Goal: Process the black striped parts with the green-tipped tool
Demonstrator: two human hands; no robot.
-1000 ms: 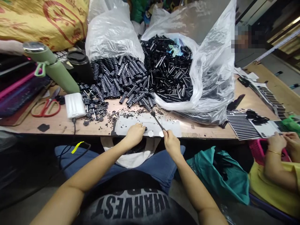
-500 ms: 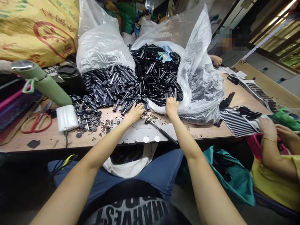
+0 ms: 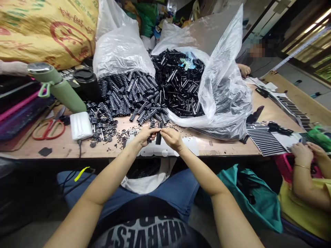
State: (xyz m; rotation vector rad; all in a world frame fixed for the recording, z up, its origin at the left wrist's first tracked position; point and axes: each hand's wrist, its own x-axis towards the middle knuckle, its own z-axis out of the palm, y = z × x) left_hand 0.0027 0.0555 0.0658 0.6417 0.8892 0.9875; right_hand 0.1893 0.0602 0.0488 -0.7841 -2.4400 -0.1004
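My left hand (image 3: 145, 136) is closed around a black-and-white ribbed cylinder (image 3: 152, 122), whose ends show above and below the fingers. Its fingertips also reach a smooth black tube-like part (image 3: 158, 137). Pinched at the upper end of that black part is my right hand (image 3: 172, 138), closed, so the two hands nearly meet above the table's front edge. Behind them lies a heap of similar ribbed cylinders (image 3: 121, 93). An opened clear plastic bag (image 3: 219, 113) full of black plastic parts (image 3: 178, 82) stands to the right of the heap.
Small dark washers (image 3: 110, 131) and tiny bits lie left of my hands. Further left are red scissors (image 3: 49, 129), a white power bank (image 3: 81, 126) with a cable, a green bottle (image 3: 62, 90) and a black cup (image 3: 86, 84). At right, a co-worker's hands (image 3: 303, 155) work beside striped sheets (image 3: 265, 137).
My right hand has come back from the bag with a black part. My left hand has left the heap's edge with a ribbed cylinder. The hands have come together; the hammer no longer shows.
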